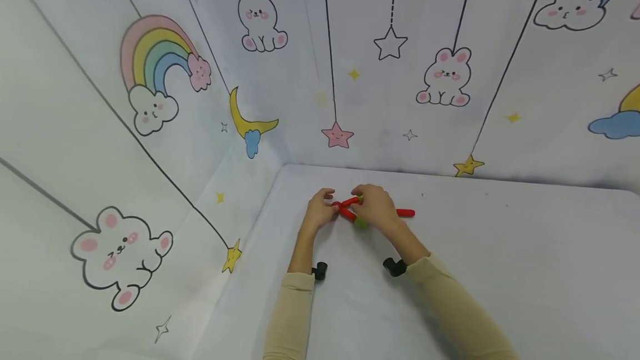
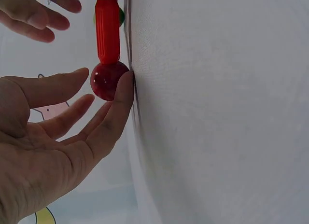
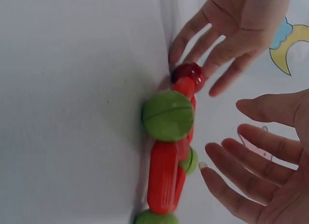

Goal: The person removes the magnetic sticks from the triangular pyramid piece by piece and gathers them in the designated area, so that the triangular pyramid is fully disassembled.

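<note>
White walls [image 1: 510, 71] printed with cartoon rabbits and rainbows rise behind a white table [image 1: 525, 260]. On it, red rods [image 2: 107, 31] join green balls [image 3: 168, 115] and one dark red ball [image 2: 104, 81]. That ball sits within the loosely cupped left hand [image 1: 319, 213], a fingertip against it, thumb close by. At the other side, the right hand [image 1: 376, 207] hovers beside the green balls, its fingers spread wide.

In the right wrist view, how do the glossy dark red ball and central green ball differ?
The green ball bears a line across it; the dark red ball shows bright glints. The left hand touches the dark red ball, not the green ball. Both are round.
</note>
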